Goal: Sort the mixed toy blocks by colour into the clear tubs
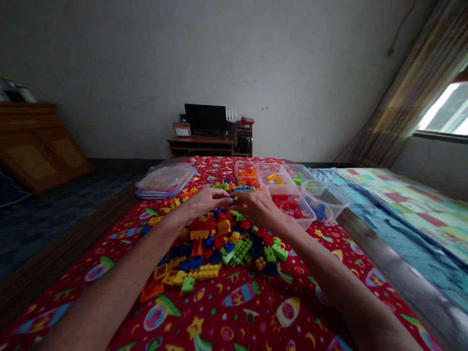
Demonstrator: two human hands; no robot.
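Reaching forward from the near edge of the table, your two forearms converge toward the middle of the red patterned cloth.

1. Left hand: palm down, wrist level, fingers curled and drawn toward the right.
2. Right hand: palm down, fingers curled and drawn toward the left, mirroring the other hand.
3. Both sets of fingertips meet at one spot. A small blue piece and an orange speck show there. You cannot tell from this view whether either hand actually grips a block, because the contact point is too small to read.

The block pile lies at the centre of the table, directly beneath and just nearer to you than both hands. The wrists pass over its far part. The pile mixes red, yellow, blue, green and orange blocks.

Just beside your right hand, toward the right edge, stands a clear tub of red blocks. A round tub holding blue blocks touches it on the far right. A row of clear tubs sits along the far edge, holding orange, yellow and green blocks. A stack of lids rests at the far left corner, well apart from your left hand.
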